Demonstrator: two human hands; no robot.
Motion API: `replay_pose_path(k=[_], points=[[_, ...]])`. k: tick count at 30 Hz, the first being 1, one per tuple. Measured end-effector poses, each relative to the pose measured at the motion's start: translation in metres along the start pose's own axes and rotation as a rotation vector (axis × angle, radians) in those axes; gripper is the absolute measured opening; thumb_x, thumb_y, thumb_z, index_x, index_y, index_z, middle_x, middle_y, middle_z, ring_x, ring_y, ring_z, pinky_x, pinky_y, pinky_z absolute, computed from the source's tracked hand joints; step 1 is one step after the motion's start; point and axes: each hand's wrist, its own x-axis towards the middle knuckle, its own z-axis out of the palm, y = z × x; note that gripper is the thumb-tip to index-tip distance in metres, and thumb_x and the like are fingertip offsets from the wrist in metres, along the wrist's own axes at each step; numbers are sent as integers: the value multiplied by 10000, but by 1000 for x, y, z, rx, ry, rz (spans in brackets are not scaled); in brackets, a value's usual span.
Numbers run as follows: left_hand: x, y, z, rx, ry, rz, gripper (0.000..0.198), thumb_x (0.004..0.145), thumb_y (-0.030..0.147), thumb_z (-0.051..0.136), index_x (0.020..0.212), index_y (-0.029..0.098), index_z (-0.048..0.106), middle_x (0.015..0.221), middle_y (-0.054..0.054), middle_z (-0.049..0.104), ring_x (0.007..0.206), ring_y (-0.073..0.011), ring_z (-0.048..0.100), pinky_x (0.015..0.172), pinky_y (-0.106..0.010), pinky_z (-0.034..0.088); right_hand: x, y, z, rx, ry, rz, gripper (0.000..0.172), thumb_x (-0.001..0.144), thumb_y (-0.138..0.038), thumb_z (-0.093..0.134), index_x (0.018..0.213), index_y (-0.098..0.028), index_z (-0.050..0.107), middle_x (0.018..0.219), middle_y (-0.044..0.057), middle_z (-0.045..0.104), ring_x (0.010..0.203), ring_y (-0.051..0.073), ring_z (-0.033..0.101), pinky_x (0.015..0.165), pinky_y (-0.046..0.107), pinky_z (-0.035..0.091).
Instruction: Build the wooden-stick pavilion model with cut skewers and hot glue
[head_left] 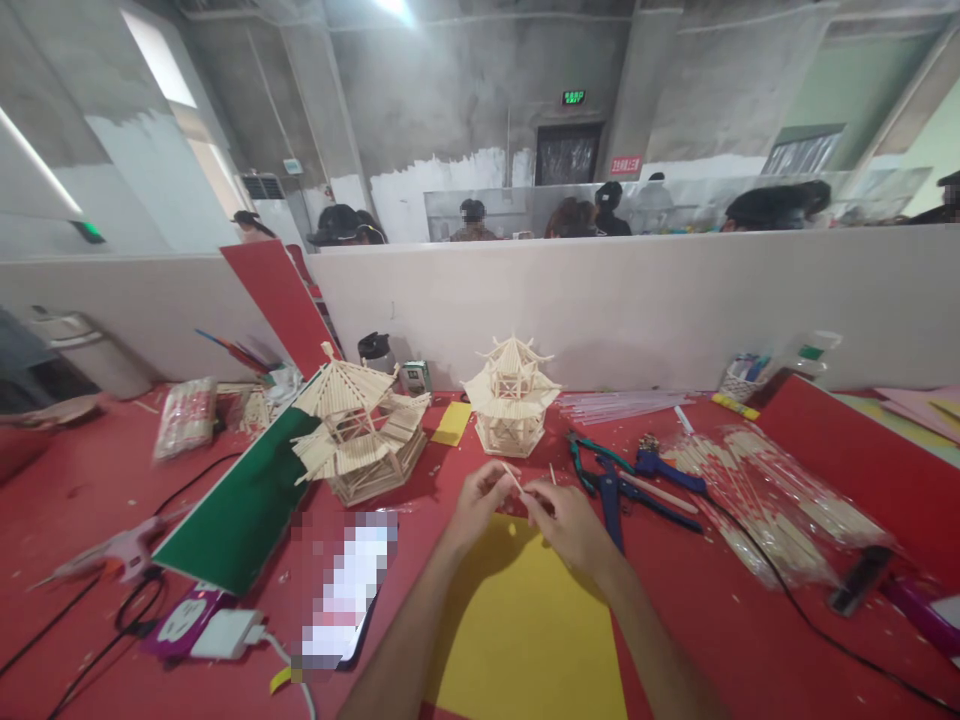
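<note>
Above a yellow sheet (529,630), my left hand (480,502) and my right hand (564,520) meet with fingers pinched. A short, thin wooden stick (513,478) runs between the fingertips of both. Behind the right hand a second pale stick end (552,473) pokes up; whether that hand holds it I cannot tell. Just beyond stands a small two-tiered pavilion model (511,400) made of sticks. To its left is a larger stick pavilion (360,430), its upper roof tilted.
Cutters and pliers (611,490) lie right of my hands, near bagged sticks (757,495). On the left are a phone (349,590), a green board (240,520), a glue gun (124,552) and a power strip (184,620) with cables. A white partition (637,310) closes off the back.
</note>
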Motion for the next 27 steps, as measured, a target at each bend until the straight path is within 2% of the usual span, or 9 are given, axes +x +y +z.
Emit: replay_pose_path(k=[6, 8, 10, 14, 19, 21, 23, 27], points=[[9, 11, 5, 26, 96, 35, 324, 848, 495, 592, 820, 173, 563, 702, 0, 596, 565, -102, 537, 570, -231, 431, -1, -4, 4, 109, -14, 35, 278, 950, -408, 467, 929, -208, 659, 636, 6, 644, 508, 144, 569, 466, 224, 370], [18, 22, 6, 39, 154, 73, 325, 863, 502, 565, 833, 179, 545, 747, -6, 622, 542, -95, 535, 544, -229, 424, -1, -7, 3, 124, -23, 38, 301, 955, -426, 455, 883, -205, 647, 632, 3, 643, 504, 140, 564, 467, 222, 359], [29, 35, 7, 63, 155, 99, 319, 870, 503, 552, 865, 185, 549, 738, 1, 625, 514, -94, 518, 514, -229, 414, -1, -9, 2, 130, -18, 28, 353, 966, -441, 430, 791, -200, 619, 624, 1, 638, 504, 131, 553, 474, 220, 347], [50, 57, 13, 137, 74, 147, 323, 894, 487, 517, 849, 172, 578, 696, 8, 610, 501, -95, 504, 509, -229, 413, 0, -9, 4, 188, 21, 25, 400, 974, -460, 409, 713, -194, 554, 601, -7, 619, 508, 123, 536, 482, 219, 329], [64, 68, 17, 286, -206, 56, 364, 873, 502, 546, 792, 151, 604, 710, -10, 627, 574, -106, 534, 568, -229, 437, 8, -2, 8, 327, 174, 72, 406, 964, -517, 400, 722, -206, 496, 497, -46, 503, 461, 117, 475, 491, 226, 337], [68, 72, 16, 333, -277, 31, 363, 849, 503, 579, 770, 150, 603, 687, -5, 613, 569, -108, 538, 557, -226, 433, 13, -1, 10, 390, 192, 92, 397, 957, -541, 398, 749, -213, 481, 474, -59, 476, 439, 116, 453, 477, 226, 335], [72, 77, 15, 338, -286, 26, 347, 842, 491, 591, 780, 150, 603, 694, -6, 616, 566, -106, 538, 550, -221, 432, 16, -1, 14, 446, 178, 99, 392, 952, -556, 396, 771, -217, 471, 488, -56, 495, 442, 119, 462, 468, 224, 341], [85, 85, 10, 297, -178, 42, 278, 852, 422, 582, 906, 151, 605, 722, -9, 635, 541, -88, 524, 546, -207, 433, 17, -3, 25, 468, 153, 93, 403, 948, -567, 401, 775, -211, 477, 581, -26, 568, 493, 115, 495, 492, 220, 363]])
